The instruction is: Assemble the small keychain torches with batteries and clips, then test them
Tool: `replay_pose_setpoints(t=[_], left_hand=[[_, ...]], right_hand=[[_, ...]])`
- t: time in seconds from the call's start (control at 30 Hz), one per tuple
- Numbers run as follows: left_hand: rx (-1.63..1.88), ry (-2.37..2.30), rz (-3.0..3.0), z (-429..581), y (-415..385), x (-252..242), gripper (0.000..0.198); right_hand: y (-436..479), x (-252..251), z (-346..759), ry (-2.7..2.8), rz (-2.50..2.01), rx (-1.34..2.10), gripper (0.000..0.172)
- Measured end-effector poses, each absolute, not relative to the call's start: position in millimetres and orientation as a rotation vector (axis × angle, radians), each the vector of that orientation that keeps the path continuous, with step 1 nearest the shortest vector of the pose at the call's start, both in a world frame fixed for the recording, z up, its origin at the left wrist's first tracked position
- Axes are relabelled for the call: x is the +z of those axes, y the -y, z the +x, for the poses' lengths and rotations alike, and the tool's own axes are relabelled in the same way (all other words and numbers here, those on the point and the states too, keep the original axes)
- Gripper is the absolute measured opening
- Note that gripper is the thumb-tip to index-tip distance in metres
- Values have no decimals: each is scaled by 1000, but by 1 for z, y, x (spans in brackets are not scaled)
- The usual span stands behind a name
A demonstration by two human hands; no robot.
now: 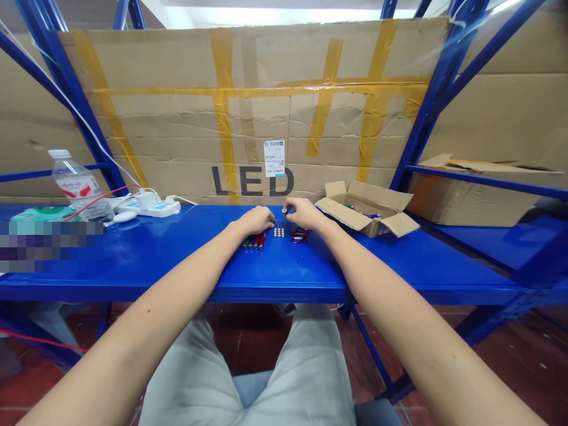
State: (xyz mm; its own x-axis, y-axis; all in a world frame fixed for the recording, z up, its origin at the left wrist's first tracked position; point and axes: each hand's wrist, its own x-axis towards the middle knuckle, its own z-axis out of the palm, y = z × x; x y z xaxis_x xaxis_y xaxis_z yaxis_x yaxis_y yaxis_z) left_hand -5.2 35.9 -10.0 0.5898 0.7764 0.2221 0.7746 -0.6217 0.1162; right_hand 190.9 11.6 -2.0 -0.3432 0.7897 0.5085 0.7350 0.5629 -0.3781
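Note:
My left hand (256, 220) is closed, its fingers curled down over the far ends of a row of several slim coloured tubes (254, 244) with metallic tips. Whatever those fingers hold, if anything, is hidden. My right hand (304, 212) pinches a small round silver-faced piece (284, 211) between thumb and fingers, just above the table. Between both hands lies a tight block of small silver pieces (278, 232), set in rows. Close to my right wrist is a small heap of red and dark looped cords (300, 235); their exact kind is too small to tell.
An open cardboard box (368, 207) with coloured items inside stands right of my hands on the blue table (177, 254). Leftward are a power strip (153, 204), a plastic bottle (77, 186) and a teal packet (42, 216). A large cardboard sheet (177, 130) closes off the back.

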Motion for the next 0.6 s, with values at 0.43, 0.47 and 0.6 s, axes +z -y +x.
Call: replay_pose_setpoints(t=[0.43,0.47,0.6], left_hand=[[727,-1220,2661,-7,-41,-14,11],[773,-1201,2676,-7,-40,-13,11],[1009,-1180,2711,-8,-35,-6,10]], right_hand=[[-3,3,191,2151,-1330,115,19],[-4,3,191,2151,-1337,118,18],[-7,2,193,2145,-1360,108,16]])
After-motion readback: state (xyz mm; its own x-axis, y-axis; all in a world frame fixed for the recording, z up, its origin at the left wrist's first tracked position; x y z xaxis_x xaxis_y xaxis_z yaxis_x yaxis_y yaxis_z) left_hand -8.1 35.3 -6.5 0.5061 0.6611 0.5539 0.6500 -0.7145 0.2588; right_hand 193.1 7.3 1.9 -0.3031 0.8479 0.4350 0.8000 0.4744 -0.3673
